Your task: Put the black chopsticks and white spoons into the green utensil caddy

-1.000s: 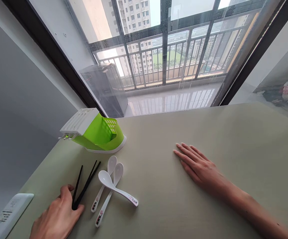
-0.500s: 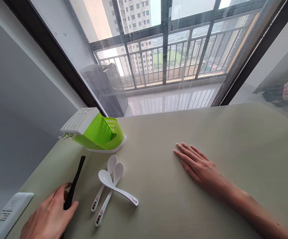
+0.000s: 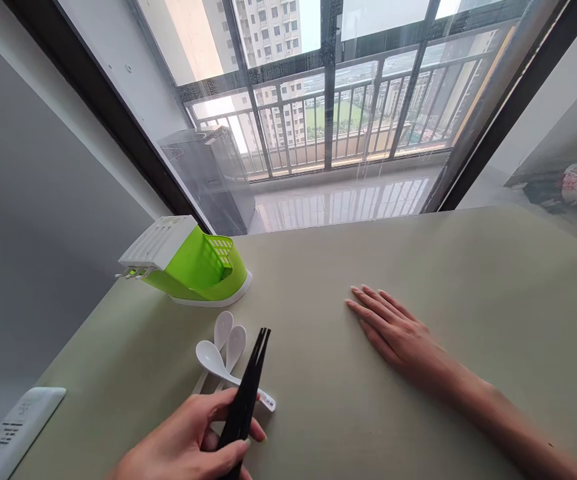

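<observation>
A bundle of black chopsticks [image 3: 248, 393] is gripped in my left hand [image 3: 193, 437], held above the table with the tips pointing away from me. Behind and partly under this hand lie several white spoons: one spoon [image 3: 211, 358] rests crosswise over two others [image 3: 236, 347], whose handles are mostly hidden by the hand. My right hand [image 3: 396, 330] lies flat on the table, palm down, fingers stretched out, holding nothing. Farther back on the left stands a green and white utensil holder [image 3: 208, 273] with a slotted white top and an open green basket.
A white power strip [image 3: 18, 427] lies at the table's left edge. The pale table [image 3: 308, 280] meets a window with dark frames [image 3: 328, 100] at its far side. Beyond the glass are a balcony railing and a grey cabinet [image 3: 213, 177].
My left hand has lifted the black chopsticks from the left side of the table and carried them right, over the spoon handles. My right hand has stayed in place.
</observation>
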The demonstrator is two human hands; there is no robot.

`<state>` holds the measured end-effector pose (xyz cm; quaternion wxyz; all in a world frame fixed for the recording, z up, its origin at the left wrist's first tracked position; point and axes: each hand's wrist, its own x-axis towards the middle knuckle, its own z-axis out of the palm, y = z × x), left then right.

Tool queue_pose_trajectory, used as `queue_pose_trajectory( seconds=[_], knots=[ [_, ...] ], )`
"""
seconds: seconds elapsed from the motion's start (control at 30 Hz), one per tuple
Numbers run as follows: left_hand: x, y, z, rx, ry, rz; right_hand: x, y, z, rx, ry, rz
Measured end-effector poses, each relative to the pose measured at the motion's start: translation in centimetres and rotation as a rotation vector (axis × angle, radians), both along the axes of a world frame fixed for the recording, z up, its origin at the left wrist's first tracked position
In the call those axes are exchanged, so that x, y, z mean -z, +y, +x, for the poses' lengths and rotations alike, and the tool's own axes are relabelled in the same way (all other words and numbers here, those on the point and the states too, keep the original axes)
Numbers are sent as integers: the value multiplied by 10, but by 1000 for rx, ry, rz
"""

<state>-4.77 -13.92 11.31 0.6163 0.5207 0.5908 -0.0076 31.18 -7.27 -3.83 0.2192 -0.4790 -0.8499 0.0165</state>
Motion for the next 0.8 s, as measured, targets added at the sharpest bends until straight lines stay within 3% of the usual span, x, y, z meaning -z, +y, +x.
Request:
queue_pose_trajectory(
  seconds=[0.1,0.23,0.5,0.67,0.8],
  knots=[
    [19,7,22,-31,-189,-96,0,1,0,-4,3,-1],
    [36,11,46,-20,-239,-83,0,1,0,2,16,4],
    [43,23,89,-10,-308,-20,-1,1,-2,7,24,2],
    [47,23,96,15,-226,102,-2,2,-2,9,21,-2],
    [43,16,95,-66,-212,64,-3,2,-1,8,-8,-4]
  ],
)
